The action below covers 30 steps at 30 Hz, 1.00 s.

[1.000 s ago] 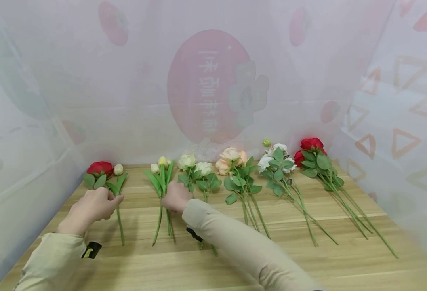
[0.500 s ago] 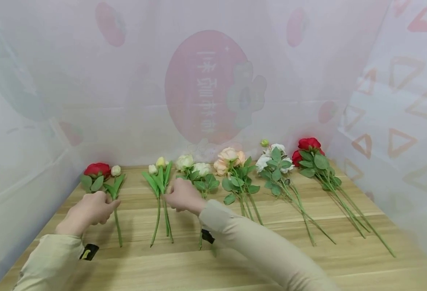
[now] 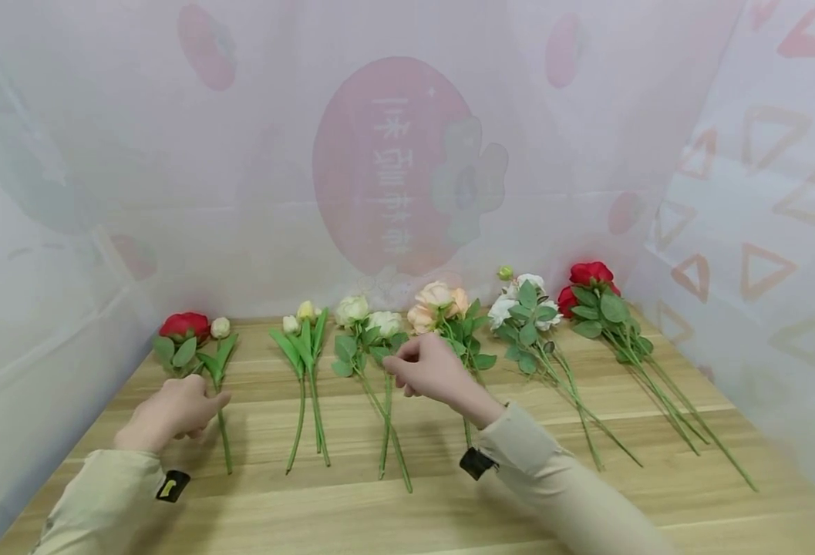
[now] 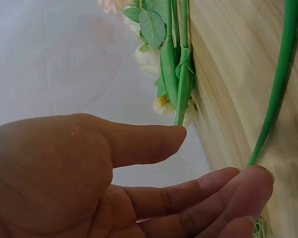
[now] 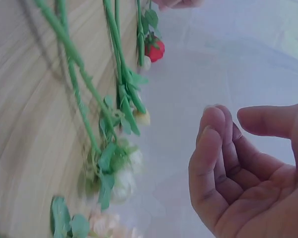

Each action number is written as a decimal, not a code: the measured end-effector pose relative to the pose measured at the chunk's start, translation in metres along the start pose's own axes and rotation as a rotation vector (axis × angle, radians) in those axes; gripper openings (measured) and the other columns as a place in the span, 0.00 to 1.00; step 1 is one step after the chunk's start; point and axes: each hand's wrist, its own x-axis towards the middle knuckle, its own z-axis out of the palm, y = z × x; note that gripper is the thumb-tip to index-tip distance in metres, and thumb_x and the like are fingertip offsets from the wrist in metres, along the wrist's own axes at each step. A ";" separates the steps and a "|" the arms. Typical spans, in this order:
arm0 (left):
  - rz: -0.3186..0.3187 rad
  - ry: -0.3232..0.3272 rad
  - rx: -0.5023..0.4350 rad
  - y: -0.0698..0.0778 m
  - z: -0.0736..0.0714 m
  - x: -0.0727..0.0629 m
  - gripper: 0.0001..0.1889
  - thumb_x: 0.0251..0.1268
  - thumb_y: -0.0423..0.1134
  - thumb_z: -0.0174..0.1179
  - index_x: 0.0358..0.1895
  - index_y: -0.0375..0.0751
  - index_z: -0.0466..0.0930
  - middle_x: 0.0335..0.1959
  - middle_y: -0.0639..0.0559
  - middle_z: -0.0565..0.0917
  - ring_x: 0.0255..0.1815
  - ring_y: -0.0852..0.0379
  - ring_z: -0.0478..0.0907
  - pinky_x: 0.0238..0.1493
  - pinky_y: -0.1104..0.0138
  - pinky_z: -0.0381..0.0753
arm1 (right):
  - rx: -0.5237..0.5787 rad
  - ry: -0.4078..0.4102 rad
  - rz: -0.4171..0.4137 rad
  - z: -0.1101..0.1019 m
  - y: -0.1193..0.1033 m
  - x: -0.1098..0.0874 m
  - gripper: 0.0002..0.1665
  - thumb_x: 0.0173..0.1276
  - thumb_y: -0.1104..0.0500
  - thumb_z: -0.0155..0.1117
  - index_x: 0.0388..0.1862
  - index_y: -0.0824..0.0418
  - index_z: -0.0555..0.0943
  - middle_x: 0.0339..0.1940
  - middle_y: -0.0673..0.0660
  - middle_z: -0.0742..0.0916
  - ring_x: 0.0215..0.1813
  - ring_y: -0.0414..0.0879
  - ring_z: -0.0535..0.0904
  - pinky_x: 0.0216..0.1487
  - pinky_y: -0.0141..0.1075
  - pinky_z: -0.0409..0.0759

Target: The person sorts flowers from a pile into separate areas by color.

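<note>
My left hand (image 3: 174,408) hovers over the white tulip (image 3: 220,327) and red flower (image 3: 185,324) at the table's left. In the left wrist view its thumb and fingers are parted, fingertips right by a green stem (image 4: 275,99), gripping nothing. My right hand (image 3: 438,374) is raised between the cream roses (image 3: 353,310) and the peach roses (image 3: 435,295), hiding part of the peach stems. The right wrist view shows its fingers loosely bent, thumb apart, nothing held. Yellow and white tulips (image 3: 307,311) lie between the hands, stems toward me.
White roses (image 3: 504,310) and red roses (image 3: 592,272) lie farther right, their long stems slanting toward the front right. All the flowers lie in a row on the wooden table (image 3: 282,509). A printed white sheet (image 3: 261,154) rises behind and at both sides.
My right hand has moved right from the tulips, past the cream roses to the peach ones, uncovering the tulip and cream rose stems. My left hand has drawn slightly toward me.
</note>
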 end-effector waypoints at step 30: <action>-0.045 -0.071 0.000 0.001 0.025 0.009 0.21 0.65 0.47 0.57 0.14 0.42 0.73 0.07 0.56 0.68 0.10 0.62 0.65 0.15 0.69 0.63 | -0.033 -0.034 0.007 -0.021 0.010 -0.023 0.11 0.74 0.56 0.60 0.33 0.57 0.86 0.25 0.55 0.84 0.26 0.50 0.81 0.31 0.41 0.81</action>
